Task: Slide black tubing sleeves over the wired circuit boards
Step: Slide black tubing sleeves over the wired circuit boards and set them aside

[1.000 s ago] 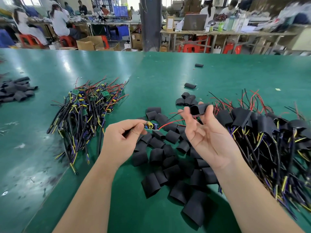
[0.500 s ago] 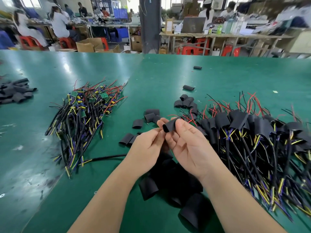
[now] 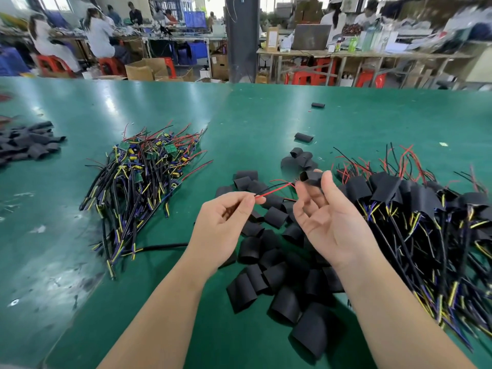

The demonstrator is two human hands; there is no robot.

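Above the green counter, the left hand pinches red-black wires beside the sleeve pinched by the right hand; tips should enter its mouth straight.

Table: sleeves, wire bundles (perhaps boards)

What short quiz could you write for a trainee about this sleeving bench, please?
1. True or false: the left hand pinches the red and black wires.
2. What does the right hand hold at its fingertips? A: a black tubing sleeve. B: a green circuit board. C: nothing.
3. Fill in: the pile of unsleeved wired boards lies to the person's ____ of the loose sleeves.

Key: 1 true; 2 A; 3 left.
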